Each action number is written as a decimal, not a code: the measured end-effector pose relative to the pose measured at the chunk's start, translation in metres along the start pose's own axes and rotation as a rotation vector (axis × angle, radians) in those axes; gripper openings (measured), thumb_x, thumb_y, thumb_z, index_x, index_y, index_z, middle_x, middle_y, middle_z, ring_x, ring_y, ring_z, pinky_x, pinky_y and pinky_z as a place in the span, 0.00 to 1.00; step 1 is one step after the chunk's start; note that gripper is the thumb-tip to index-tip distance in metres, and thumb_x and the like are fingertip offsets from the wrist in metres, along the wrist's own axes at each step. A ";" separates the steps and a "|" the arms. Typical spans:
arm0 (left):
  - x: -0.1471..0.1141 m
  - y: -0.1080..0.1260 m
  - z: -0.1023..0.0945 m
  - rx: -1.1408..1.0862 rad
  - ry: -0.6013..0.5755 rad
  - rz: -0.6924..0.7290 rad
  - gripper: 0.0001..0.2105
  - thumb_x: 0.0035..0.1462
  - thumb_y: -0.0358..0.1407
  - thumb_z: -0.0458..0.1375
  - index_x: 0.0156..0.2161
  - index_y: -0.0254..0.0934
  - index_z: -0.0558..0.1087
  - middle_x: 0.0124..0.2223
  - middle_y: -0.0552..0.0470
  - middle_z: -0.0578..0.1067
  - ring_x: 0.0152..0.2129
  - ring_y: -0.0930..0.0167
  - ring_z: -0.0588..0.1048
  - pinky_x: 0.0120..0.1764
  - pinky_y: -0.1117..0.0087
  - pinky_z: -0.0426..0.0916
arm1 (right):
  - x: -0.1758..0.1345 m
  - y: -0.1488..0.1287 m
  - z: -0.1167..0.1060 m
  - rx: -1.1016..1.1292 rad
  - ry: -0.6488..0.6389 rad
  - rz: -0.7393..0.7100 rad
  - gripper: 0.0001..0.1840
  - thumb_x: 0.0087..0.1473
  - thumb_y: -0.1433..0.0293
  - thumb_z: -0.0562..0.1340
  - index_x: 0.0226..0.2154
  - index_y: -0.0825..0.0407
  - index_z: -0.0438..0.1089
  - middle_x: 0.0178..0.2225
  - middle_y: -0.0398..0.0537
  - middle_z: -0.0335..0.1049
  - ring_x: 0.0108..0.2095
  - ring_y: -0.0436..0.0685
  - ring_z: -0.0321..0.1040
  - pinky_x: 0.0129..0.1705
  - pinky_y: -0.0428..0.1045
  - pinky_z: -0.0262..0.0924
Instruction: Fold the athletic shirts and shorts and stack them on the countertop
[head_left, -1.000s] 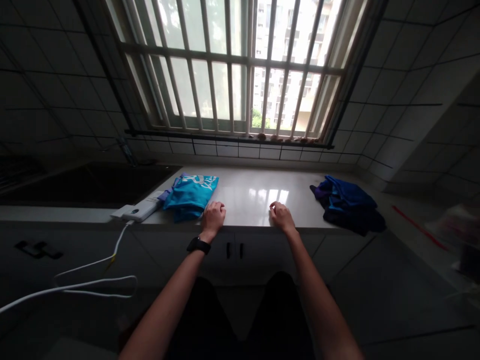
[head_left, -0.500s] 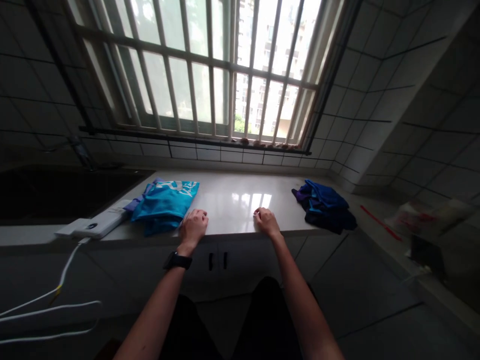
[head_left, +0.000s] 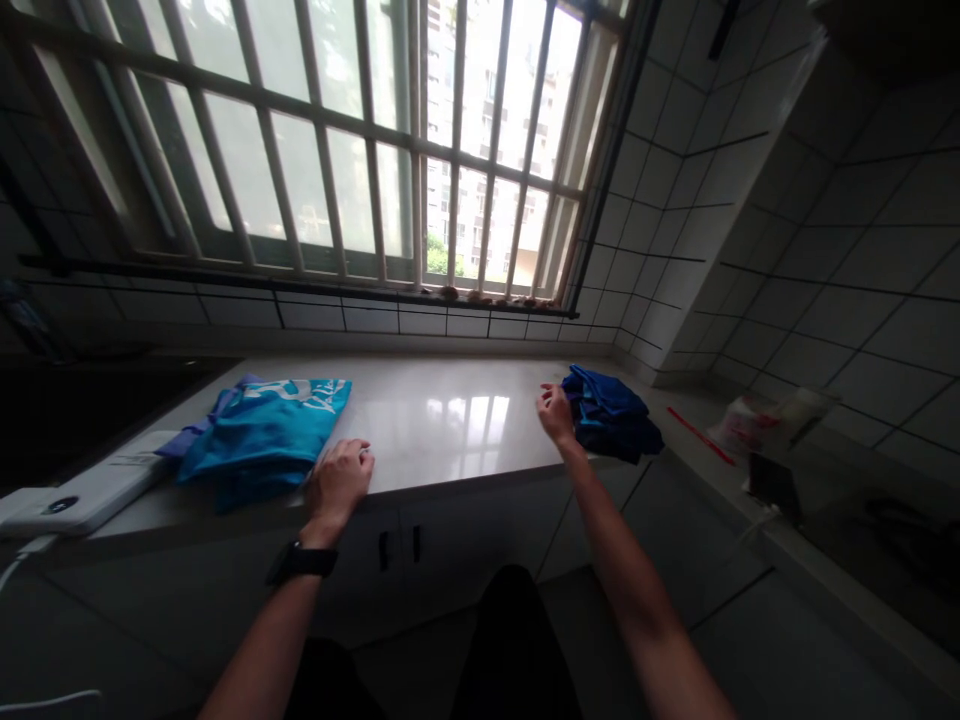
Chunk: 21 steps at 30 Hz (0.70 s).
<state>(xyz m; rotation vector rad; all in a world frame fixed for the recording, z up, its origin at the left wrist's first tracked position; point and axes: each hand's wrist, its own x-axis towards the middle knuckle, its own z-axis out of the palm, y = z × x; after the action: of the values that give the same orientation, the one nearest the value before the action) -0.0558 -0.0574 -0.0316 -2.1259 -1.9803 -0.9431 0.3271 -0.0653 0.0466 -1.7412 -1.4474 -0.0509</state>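
Note:
My left hand (head_left: 341, 482) rests on the counter's front part with its fingers curled in. Just left of it, at its edge, lies a folded turquoise cloth (head_left: 262, 435) with white lettering, over a purple cloth (head_left: 199, 430). A dark watch band circles my left wrist. My right hand (head_left: 555, 412) is at the left edge of a heap of folded dark blue clothes (head_left: 611, 405); its fingers are half bent with a gap between them. Whether the fingertips touch the cloth is hard to see. No cloth is lifted.
A white power strip (head_left: 94, 495) with a cable lies on the white counter (head_left: 420, 420), left of the cloths. A dark sink (head_left: 97, 400) is at the far left. A red strip (head_left: 701, 436), a plastic bag (head_left: 746, 422) and a dark phone-like slab (head_left: 775, 485) are at right. A barred window stands behind.
The view has swung to the right. My right hand has moved right across the counter to the dark blue clothes. My left hand stays beside the turquoise cloth.

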 end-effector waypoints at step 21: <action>-0.001 -0.003 0.006 0.009 0.075 0.019 0.16 0.60 0.33 0.48 0.43 0.37 0.78 0.45 0.41 0.82 0.44 0.58 0.78 0.50 0.60 0.70 | 0.161 -0.062 -0.136 -0.215 0.189 -0.102 0.21 0.69 0.66 0.56 0.56 0.58 0.75 0.51 0.63 0.78 0.54 0.67 0.74 0.57 0.61 0.65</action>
<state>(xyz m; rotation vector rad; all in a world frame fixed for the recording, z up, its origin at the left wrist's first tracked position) -0.0564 -0.0547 -0.0383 -2.0692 -1.9220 -0.9928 0.3919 -0.0236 0.2520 -1.7778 -1.4307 -0.4276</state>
